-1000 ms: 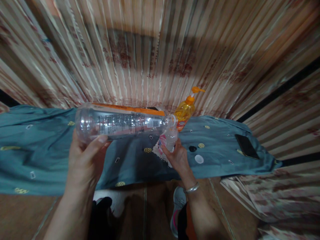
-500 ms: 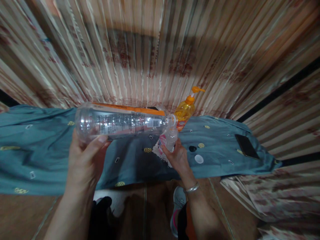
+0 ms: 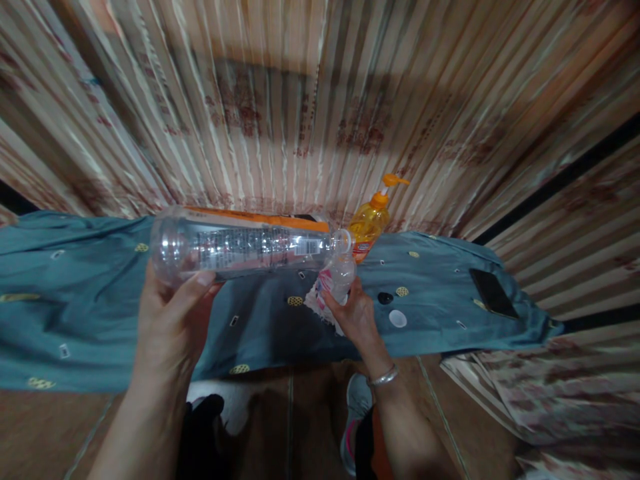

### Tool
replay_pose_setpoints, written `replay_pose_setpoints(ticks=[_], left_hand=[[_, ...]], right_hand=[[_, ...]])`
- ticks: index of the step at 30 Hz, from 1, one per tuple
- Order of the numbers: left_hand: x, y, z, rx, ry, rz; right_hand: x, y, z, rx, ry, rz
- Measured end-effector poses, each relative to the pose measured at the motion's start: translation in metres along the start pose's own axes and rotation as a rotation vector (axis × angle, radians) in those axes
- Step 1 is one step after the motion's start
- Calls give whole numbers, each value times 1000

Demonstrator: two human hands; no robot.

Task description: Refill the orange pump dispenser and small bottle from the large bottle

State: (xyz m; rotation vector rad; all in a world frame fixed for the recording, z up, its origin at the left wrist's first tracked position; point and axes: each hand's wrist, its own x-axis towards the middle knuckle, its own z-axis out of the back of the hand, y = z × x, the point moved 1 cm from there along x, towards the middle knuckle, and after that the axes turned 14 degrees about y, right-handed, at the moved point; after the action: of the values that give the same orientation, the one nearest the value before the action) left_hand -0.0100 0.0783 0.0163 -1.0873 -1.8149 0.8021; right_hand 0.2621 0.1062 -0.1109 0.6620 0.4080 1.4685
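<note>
Lying almost level across the view is a large clear plastic bottle [image 3: 250, 247] with an orange-edged label. My left hand [image 3: 173, 313] grips it near its base, thumb on the near side. Its uncapped neck points right and meets the mouth of a small clear bottle [image 3: 343, 270], which has a pink and white label. My right hand [image 3: 354, 310] is wrapped round this small bottle and holds it tilted, mouth upward. Whether the two mouths touch, I cannot tell. Behind them stands an orange pump bottle [image 3: 369, 223] of yellow liquid.
A teal patterned cloth [image 3: 265, 333] covers the narrow table. On it, right of my hands, lie a black cap [image 3: 385, 298], a white cap [image 3: 398, 319] and a dark phone [image 3: 493, 293]. A pleated curtain [image 3: 280, 133] hangs behind; tiled floor lies below.
</note>
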Motion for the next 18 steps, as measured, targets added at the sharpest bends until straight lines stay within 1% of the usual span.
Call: replay_pose_setpoints(ticks=[5, 12, 18], left_hand=[[1, 0, 2, -21, -51, 13], [1, 1, 0, -25, -21, 46], [1, 3, 2, -21, 8, 38]], right_hand=[[0, 1, 1, 25, 18, -2], [0, 2, 2, 49, 17, 5], [0, 1, 0, 52, 2, 1]])
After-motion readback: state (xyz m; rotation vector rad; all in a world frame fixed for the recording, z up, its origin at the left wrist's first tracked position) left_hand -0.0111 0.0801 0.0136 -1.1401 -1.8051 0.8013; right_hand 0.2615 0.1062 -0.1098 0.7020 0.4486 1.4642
